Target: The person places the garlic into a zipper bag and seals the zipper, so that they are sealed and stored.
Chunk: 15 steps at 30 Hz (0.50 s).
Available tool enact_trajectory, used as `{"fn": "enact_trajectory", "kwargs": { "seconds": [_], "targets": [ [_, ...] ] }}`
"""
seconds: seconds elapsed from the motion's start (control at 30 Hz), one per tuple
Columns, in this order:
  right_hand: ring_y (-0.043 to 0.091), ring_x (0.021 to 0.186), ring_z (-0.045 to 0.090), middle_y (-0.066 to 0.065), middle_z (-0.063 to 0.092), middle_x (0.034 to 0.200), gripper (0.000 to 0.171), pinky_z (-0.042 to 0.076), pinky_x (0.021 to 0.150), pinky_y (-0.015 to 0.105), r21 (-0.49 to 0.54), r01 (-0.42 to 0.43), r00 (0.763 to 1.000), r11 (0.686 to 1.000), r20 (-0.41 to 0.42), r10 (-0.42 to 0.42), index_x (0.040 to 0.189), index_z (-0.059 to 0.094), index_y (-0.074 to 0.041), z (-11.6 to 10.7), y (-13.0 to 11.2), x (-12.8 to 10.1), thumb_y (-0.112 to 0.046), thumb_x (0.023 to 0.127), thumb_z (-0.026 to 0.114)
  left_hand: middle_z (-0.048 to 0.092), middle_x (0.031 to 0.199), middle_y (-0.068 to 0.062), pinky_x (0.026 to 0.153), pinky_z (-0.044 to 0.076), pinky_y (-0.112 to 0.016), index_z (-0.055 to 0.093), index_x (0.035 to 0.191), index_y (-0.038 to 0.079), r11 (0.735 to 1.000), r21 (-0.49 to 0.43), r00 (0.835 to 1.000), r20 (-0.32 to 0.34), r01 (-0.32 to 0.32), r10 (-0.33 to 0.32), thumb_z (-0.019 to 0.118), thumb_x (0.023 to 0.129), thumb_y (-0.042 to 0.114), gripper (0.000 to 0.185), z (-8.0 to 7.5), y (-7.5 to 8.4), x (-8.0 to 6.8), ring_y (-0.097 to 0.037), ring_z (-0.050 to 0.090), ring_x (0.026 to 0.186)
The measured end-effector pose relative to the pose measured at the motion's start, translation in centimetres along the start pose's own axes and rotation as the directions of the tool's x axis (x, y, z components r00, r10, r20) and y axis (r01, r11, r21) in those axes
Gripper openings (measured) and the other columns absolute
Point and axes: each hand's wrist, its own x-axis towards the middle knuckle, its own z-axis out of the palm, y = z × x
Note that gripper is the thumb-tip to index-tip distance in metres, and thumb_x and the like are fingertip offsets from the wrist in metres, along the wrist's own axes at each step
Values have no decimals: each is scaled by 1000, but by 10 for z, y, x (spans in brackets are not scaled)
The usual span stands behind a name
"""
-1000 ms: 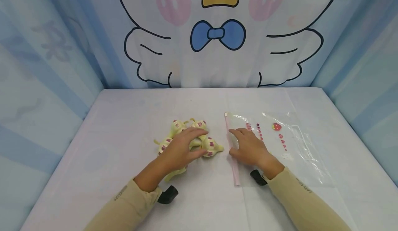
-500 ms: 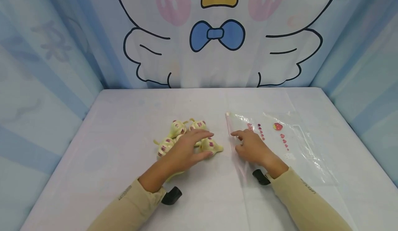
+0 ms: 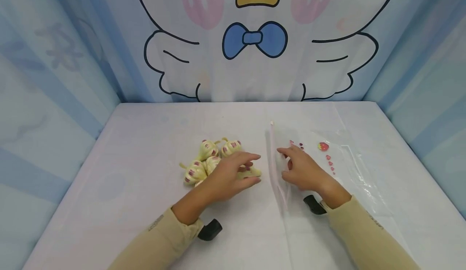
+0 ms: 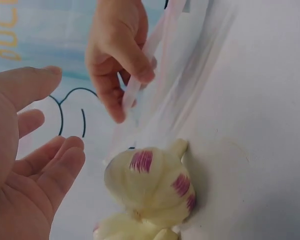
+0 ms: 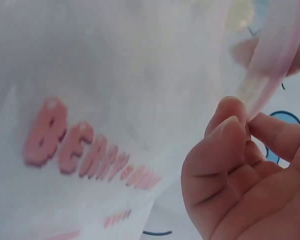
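1. At the left of the white table (image 3: 127, 189), the garlic bulbs (image 3: 211, 163) are lying in a loose pile. I count at least 4 bulbs, cream with purple streaks; my hand is hiding part of the pile, so the full count is unclear.
2. My left hand (image 3: 229, 175) is hovering over the right edge of the pile with fingers spread and relaxed, gripping nothing. In the left wrist view the palm is facing the nearest bulb (image 4: 152, 185) with a clear gap, so nothing is being lifted yet.
3. Judgement: I am taking 1 bulb at a time, closing my fingers around its body and not its stem, so that the neighbouring bulbs are not rolling off.
4. Just right of the pile, the zip-top bag (image 3: 346, 169) is lying on the table, with its pink zip strip (image 3: 274, 161) raised toward the bulbs.
5. My right hand (image 3: 303, 171) is pinching the zip strip (image 5: 270, 65) between thumb and forefinger and lifting 1 lip; the other fingers are curled.
6. Judgement: I am holding that lip high and taut so that the mouth is gaping toward my left hand. A slack lip could fold shut and block the bulb.
7. Whether the mouth is fully unzipped along its length, I cannot tell.
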Motion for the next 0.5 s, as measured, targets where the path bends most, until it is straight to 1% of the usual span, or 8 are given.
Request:
{"fn": "enact_trajectory", "kwargs": {
  "seconds": [0.07, 0.13, 0.3, 0.37, 0.5],
  "targets": [
    [20, 72, 48, 9, 47, 96, 64, 49, 52, 32, 30, -30, 999, 999, 24, 29, 143, 47, 4, -4, -2, -3, -6, 83, 65, 59, 127, -14, 90, 53, -28, 58, 137, 1, 1000, -1, 1000, 10, 22, -22, 77, 90, 16, 52, 2, 1, 3, -26, 63, 108],
    [20, 73, 49, 9, 47, 96, 67, 49, 52, 32, 39, -44, 999, 998, 32, 43, 145, 45, 2, -8, -2, -5, -9, 84, 69, 58, 130, -15, 90, 53, -29, 57, 138, 1, 998, 3, 998, 29, 56, -56, 76, 91, 18, 54, 4, 1, 7, -27, 64, 109],
    [19, 80, 48, 7, 47, 97, 70, 47, 60, 30, -11, -3, 1000, 1000, -13, 3, 144, 46, 4, -13, -3, -10, -14, 83, 76, 55, 137, -13, 91, 53, -29, 53, 143, 7, 989, 2, 987, 66, 148, -148, 75, 92, 20, 57, 8, 4, 20, -25, 64, 112],
    [20, 83, 48, 8, 48, 100, 72, 48, 61, 29, -19, 1, 1000, 1000, -24, -1, 145, 46, 3, -14, -4, -12, -15, 82, 77, 55, 137, -13, 90, 53, -29, 52, 144, 8, 986, -18, 984, 67, 168, -166, 75, 92, 20, 58, 10, 6, 26, -25, 64, 113],
    [23, 85, 51, 10, 49, 106, 74, 50, 61, 28, -11, 6, 1000, 1000, -25, -6, 145, 45, 2, -17, -5, -15, -16, 82, 79, 58, 134, -15, 88, 54, -28, 52, 144, 7, 982, -63, 983, 53, 180, -176, 75, 92, 20, 58, 15, 7, 37, -23, 66, 110]
  ]
}}
